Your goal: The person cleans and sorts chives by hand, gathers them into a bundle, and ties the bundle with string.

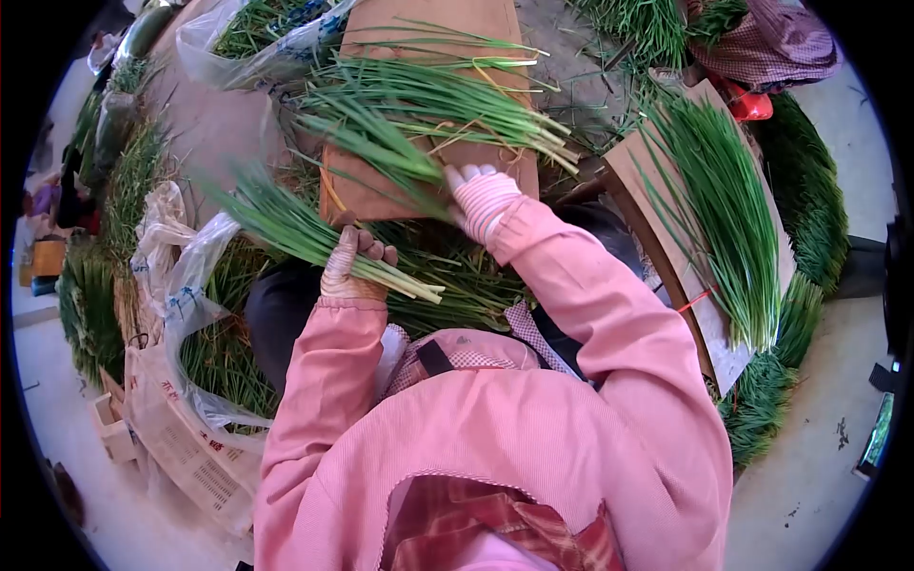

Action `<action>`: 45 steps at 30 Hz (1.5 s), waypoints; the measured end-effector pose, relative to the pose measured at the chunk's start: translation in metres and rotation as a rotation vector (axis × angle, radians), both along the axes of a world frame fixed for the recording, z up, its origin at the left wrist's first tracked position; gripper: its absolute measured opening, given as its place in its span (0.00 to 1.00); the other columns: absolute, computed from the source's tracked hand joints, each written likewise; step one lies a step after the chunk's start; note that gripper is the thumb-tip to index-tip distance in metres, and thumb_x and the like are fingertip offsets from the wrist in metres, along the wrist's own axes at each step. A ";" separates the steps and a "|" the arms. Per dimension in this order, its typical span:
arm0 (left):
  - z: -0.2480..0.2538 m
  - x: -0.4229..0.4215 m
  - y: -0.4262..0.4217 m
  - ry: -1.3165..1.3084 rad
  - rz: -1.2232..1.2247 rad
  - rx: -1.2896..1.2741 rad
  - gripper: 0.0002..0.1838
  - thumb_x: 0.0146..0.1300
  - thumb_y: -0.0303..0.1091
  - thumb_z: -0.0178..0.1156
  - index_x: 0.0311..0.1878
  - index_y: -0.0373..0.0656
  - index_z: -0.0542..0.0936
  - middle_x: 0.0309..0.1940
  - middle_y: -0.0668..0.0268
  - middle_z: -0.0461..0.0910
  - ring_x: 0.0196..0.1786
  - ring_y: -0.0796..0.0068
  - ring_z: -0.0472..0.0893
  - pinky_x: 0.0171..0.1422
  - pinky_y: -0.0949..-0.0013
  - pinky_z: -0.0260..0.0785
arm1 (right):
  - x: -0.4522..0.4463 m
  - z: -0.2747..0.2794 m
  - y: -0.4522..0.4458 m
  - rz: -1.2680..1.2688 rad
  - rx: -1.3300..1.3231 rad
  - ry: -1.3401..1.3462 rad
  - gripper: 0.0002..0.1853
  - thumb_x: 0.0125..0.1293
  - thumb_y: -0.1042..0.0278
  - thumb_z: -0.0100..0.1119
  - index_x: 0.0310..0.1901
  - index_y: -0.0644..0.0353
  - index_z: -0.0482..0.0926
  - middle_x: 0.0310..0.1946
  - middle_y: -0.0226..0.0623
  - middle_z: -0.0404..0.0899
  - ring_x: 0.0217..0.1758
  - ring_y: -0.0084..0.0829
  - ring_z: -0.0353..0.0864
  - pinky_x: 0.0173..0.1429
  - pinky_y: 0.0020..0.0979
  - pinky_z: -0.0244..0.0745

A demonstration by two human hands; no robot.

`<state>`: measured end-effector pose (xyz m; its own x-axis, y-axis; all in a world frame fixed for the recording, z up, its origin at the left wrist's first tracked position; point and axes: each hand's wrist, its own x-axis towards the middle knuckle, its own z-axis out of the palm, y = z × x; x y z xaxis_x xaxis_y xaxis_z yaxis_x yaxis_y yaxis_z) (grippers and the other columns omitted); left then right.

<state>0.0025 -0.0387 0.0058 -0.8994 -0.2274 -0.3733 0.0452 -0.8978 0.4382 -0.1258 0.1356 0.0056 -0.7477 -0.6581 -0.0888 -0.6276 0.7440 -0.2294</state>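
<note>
A: State the position of the held stalks.
B: The left bunch [286, 224] lies over the near left corner of the board [381, 197], its green length pointing far left and its pale ends [419, 284] pointing right and near. The left hand [358, 259] is closed around it close to those ends.

A: And the right hand [481, 198]?
B: Its fingers appear curled around the lower part of the right bunch [409, 167], at the board's near right. Blur hides the exact grip.

A: Why grip so low?
B: Presumably the firm lower stalks bear pressure better than the soft leaves.

A: Specify the surroundings.
B: Across the board lie loose stalks [447, 105], pale ends to the right, probably aligned for pickup. Right of these, a tilted panel [624, 167] carries a stalk pile [728, 224], pale ends near; the shared direction suggests deliberate sorting.

A: And the near left?
B: A clear plastic bag [203, 252] borders heaped greens [224, 357], possibly kept there for easy reach.
</note>
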 end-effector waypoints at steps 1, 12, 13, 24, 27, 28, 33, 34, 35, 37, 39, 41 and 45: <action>-0.002 -0.002 0.001 -0.087 0.009 0.000 0.14 0.54 0.34 0.59 0.44 0.54 0.70 0.25 0.74 0.69 0.26 0.77 0.70 0.36 0.65 0.68 | 0.001 0.001 0.005 0.050 -0.060 0.005 0.21 0.51 0.65 0.51 0.49 0.56 0.67 0.40 0.47 0.72 0.42 0.46 0.73 0.43 0.40 0.71; 0.001 -0.013 0.002 -0.036 0.006 -0.150 0.17 0.53 0.33 0.59 0.47 0.53 0.69 0.30 0.69 0.71 0.29 0.73 0.72 0.38 0.63 0.71 | -0.108 0.001 0.100 -0.376 0.054 -0.365 0.25 0.57 0.50 0.51 0.50 0.61 0.68 0.41 0.51 0.74 0.46 0.47 0.72 0.49 0.34 0.65; 0.002 -0.013 0.001 -0.035 0.014 -0.151 0.17 0.53 0.33 0.59 0.47 0.53 0.69 0.30 0.69 0.71 0.29 0.73 0.72 0.38 0.63 0.71 | -0.112 0.001 0.098 -0.353 0.088 -0.382 0.24 0.57 0.50 0.51 0.48 0.61 0.70 0.39 0.50 0.75 0.44 0.46 0.73 0.48 0.34 0.65; 0.003 0.000 -0.013 0.066 0.163 -0.194 0.20 0.54 0.30 0.58 0.50 0.49 0.66 0.31 0.65 0.71 0.30 0.71 0.73 0.37 0.63 0.71 | -0.143 0.114 0.087 -0.150 -0.539 0.303 0.10 0.62 0.67 0.49 0.40 0.63 0.73 0.29 0.34 0.76 0.31 0.22 0.70 0.39 0.23 0.68; 0.006 -0.003 -0.016 0.129 0.208 -0.141 0.20 0.55 0.28 0.56 0.51 0.48 0.65 0.32 0.63 0.72 0.30 0.70 0.72 0.35 0.64 0.69 | -0.148 0.145 0.094 -0.124 -0.693 0.361 0.14 0.62 0.60 0.49 0.40 0.63 0.74 0.27 0.36 0.76 0.31 0.22 0.71 0.36 0.22 0.67; 0.008 0.000 -0.014 0.172 0.195 -0.073 0.20 0.55 0.29 0.56 0.51 0.47 0.65 0.31 0.63 0.72 0.29 0.70 0.72 0.34 0.65 0.69 | -0.152 0.143 0.093 -0.215 -0.352 0.335 0.15 0.61 0.59 0.49 0.40 0.63 0.74 0.27 0.36 0.76 0.31 0.22 0.72 0.36 0.22 0.67; 0.037 0.018 -0.003 0.014 0.063 -0.077 0.14 0.56 0.38 0.57 0.44 0.48 0.69 0.19 0.75 0.64 0.22 0.79 0.65 0.32 0.68 0.65 | -0.154 0.171 0.091 -0.316 0.510 0.297 0.17 0.61 0.55 0.49 0.40 0.62 0.74 0.26 0.37 0.76 0.32 0.22 0.72 0.36 0.22 0.67; 0.037 0.025 -0.002 0.012 0.066 -0.076 0.14 0.56 0.38 0.57 0.44 0.48 0.69 0.19 0.75 0.64 0.22 0.79 0.65 0.32 0.68 0.65 | -0.156 0.188 0.092 -0.343 0.384 0.392 0.17 0.61 0.55 0.49 0.40 0.62 0.74 0.26 0.37 0.76 0.32 0.22 0.72 0.36 0.22 0.67; 0.037 0.028 0.000 -0.016 0.072 -0.089 0.13 0.56 0.38 0.57 0.44 0.48 0.70 0.19 0.75 0.63 0.21 0.79 0.64 0.31 0.69 0.64 | -0.162 0.207 0.100 -0.360 0.198 0.523 0.18 0.60 0.54 0.48 0.40 0.61 0.75 0.24 0.36 0.76 0.29 0.23 0.72 0.34 0.22 0.67; 0.033 0.027 0.001 0.011 0.066 -0.085 0.14 0.56 0.39 0.57 0.43 0.48 0.70 0.16 0.75 0.62 0.19 0.79 0.63 0.28 0.70 0.61 | -0.175 0.246 0.115 -0.387 -0.147 0.549 0.18 0.60 0.53 0.48 0.41 0.59 0.75 0.21 0.34 0.74 0.23 0.24 0.71 0.28 0.23 0.65; 0.033 0.025 0.009 -0.021 0.094 -0.066 0.14 0.54 0.37 0.59 0.42 0.46 0.71 0.16 0.74 0.63 0.17 0.78 0.63 0.25 0.69 0.61 | -0.162 0.277 0.108 -0.522 -0.484 0.357 0.18 0.60 0.51 0.48 0.42 0.56 0.75 0.15 0.30 0.70 0.13 0.23 0.64 0.16 0.26 0.59; 0.033 0.026 0.018 -0.010 0.068 -0.097 0.15 0.53 0.37 0.60 0.44 0.48 0.71 0.19 0.73 0.67 0.19 0.78 0.66 0.27 0.67 0.64 | -0.128 0.281 0.093 -0.584 -0.778 -0.016 0.16 0.58 0.53 0.51 0.42 0.55 0.73 0.15 0.30 0.69 0.12 0.23 0.64 0.13 0.25 0.59; 0.029 0.027 0.048 -0.046 0.007 -0.047 0.16 0.52 0.32 0.60 0.46 0.49 0.70 0.26 0.69 0.71 0.24 0.75 0.70 0.29 0.66 0.66 | -0.060 0.202 0.065 -0.633 -1.131 -0.599 0.13 0.53 0.59 0.58 0.34 0.60 0.72 0.19 0.35 0.72 0.13 0.29 0.66 0.17 0.28 0.65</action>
<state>0.0291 0.0091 0.0348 -0.8798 -0.2517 -0.4033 0.0297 -0.8758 0.4818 -0.1862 0.2002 0.2076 -0.9750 -0.1617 -0.1524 0.1377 0.0985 -0.9856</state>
